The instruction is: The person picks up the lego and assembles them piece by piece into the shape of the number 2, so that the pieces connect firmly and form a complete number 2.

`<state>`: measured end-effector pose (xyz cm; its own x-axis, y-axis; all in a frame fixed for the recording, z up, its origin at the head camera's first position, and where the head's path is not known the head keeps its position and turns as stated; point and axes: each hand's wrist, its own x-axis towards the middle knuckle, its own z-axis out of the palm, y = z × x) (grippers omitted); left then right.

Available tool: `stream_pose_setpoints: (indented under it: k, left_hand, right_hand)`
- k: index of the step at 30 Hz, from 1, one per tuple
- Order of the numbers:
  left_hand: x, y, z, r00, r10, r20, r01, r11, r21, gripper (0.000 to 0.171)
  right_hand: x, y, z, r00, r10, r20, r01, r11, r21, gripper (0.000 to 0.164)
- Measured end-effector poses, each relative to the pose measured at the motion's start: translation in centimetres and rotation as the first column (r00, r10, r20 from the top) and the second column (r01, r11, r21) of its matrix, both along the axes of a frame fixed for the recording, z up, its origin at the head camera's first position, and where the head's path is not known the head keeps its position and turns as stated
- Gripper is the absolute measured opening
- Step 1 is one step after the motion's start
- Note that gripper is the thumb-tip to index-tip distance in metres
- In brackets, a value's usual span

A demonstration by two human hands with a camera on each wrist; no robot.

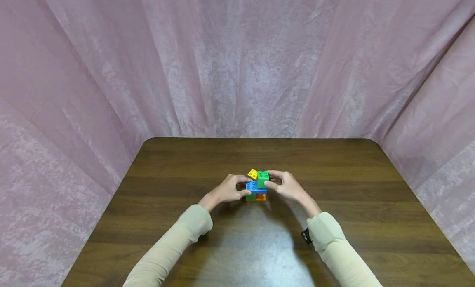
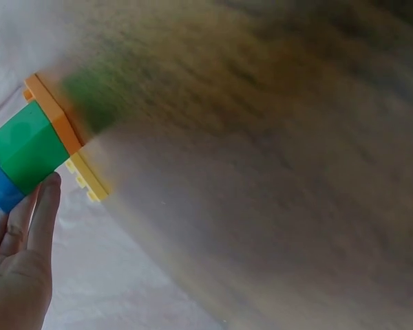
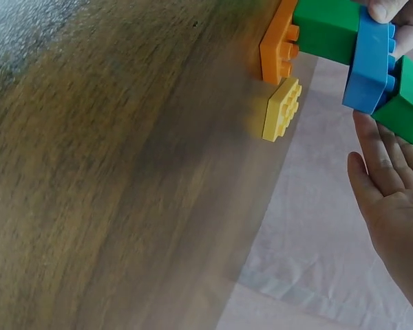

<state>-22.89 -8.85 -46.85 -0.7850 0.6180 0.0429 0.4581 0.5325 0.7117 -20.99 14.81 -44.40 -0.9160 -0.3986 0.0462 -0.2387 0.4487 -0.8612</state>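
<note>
In the head view my left hand (image 1: 229,189) grips the left end of a long blue brick (image 1: 252,189). A green brick (image 3: 406,100) is pinched between the thumb and fingers of my right hand (image 1: 289,186), at the blue brick's studs on the right end. Below the blue brick's left part stands another green brick (image 2: 29,146), set on a flat orange plate brick (image 3: 278,48). Close behind this stack a flat yellow brick (image 3: 282,111) lies on the table, studs up. My right palm (image 3: 406,220) faces the right wrist camera.
The stack stands on a brown wood-grain table (image 1: 315,163) with rounded far corners. Pink velvet curtains (image 1: 237,64) hang behind the table and along its sides. A dark band (image 1: 306,236) shows at the right sleeve.
</note>
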Motion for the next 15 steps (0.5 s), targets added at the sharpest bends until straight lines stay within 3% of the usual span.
stream_pose_setpoints:
  k: [6,15]
  left_hand:
    - [0.13,0.11,-0.28,1.0,0.023,-0.014,-0.023,1.0,-0.011,0.04]
    - [0.21,0.11,-0.73,0.998,0.036,-0.044,-0.036,0.999,-0.007,0.042]
  right_hand:
    - [0.13,0.07,-0.17,1.0,-0.01,-0.003,0.01,1.0,0.028,0.048]
    - [0.68,0.0,-0.13,0.996,-0.013,-0.085,0.02,0.997,0.08,0.047]
